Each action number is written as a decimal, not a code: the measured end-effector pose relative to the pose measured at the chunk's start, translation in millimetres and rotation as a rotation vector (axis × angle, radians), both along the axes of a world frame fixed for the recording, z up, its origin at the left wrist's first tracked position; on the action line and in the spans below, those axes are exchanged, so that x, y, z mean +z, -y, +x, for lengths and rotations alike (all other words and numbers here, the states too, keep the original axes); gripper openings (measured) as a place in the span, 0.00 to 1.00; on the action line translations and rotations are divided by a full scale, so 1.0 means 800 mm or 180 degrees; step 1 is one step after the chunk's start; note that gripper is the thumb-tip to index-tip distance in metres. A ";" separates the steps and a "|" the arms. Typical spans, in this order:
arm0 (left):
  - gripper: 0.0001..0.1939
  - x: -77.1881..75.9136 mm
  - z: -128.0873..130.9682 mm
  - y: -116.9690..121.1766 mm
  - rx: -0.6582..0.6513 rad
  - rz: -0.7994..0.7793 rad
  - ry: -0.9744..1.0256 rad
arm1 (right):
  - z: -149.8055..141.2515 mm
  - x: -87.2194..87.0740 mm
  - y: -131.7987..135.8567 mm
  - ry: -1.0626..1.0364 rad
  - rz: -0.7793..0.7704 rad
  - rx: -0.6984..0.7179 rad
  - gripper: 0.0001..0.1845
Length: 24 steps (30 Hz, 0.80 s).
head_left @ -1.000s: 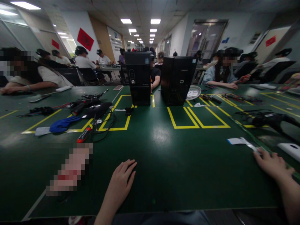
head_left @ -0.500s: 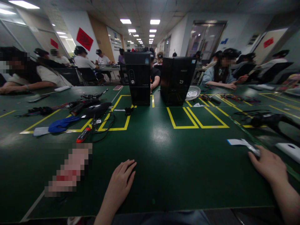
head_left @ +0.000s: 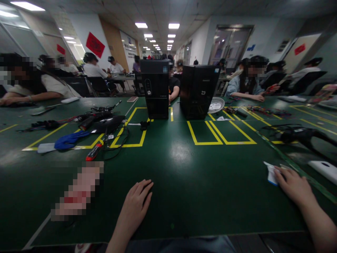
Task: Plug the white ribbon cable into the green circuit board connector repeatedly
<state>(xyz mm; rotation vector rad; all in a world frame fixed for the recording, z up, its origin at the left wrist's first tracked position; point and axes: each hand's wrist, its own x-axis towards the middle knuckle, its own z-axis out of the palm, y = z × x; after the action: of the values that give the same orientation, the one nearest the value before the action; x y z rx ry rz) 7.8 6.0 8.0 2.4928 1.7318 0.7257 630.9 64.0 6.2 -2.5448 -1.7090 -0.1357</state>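
Palm down on the green table (head_left: 200,196), my left hand (head_left: 135,203) has its fingers stretched out and holds nothing. Off to the right, my right hand (head_left: 296,184) is closed on a small white packet with a blue edge (head_left: 272,175). The packet sticks out to the left of the fingers, its blue edge toward me; the rest is hidden under the hand. Left of my left hand lies a long pinkish thing (head_left: 81,189), blurred out by large pixels. Beyond it are a red and black screwdriver (head_left: 94,151) and a blue cloth-like thing (head_left: 70,140).
Two black computer towers (head_left: 158,91) (head_left: 198,93) stand mid-table, with a white basket (head_left: 217,104) beside the right one. Black cables (head_left: 100,114) and dark parts lie at left. A black cabled thing (head_left: 300,133) and a white device (head_left: 323,170) lie at right. Several people sit around.
My right hand has shifted a little left and turned the white packet, so its blue edge now points toward me instead of left. My left hand stays in place.
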 end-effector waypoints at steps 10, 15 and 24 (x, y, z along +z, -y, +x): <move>0.18 0.002 0.001 0.001 -0.0004 -0.0076 0.0001 | -0.163 -0.003 0.019 -0.0347 0.0479 0.1384 0.28; 0.17 0.001 0.001 0.000 -0.0009 -0.0036 -0.0016 | -0.312 0.010 0.038 -0.0673 0.0375 0.2321 0.25; 0.17 -0.003 0.001 -0.001 -0.0025 -0.0028 -0.0019 | -0.486 0.035 0.090 -0.1400 -0.0452 0.3460 0.34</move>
<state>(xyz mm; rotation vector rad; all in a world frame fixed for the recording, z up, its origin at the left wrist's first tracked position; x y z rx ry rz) 8.6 6.7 5.8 2.4972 1.7220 0.7093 242.1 -8.1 33.8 -1.2171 -2.5888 0.5607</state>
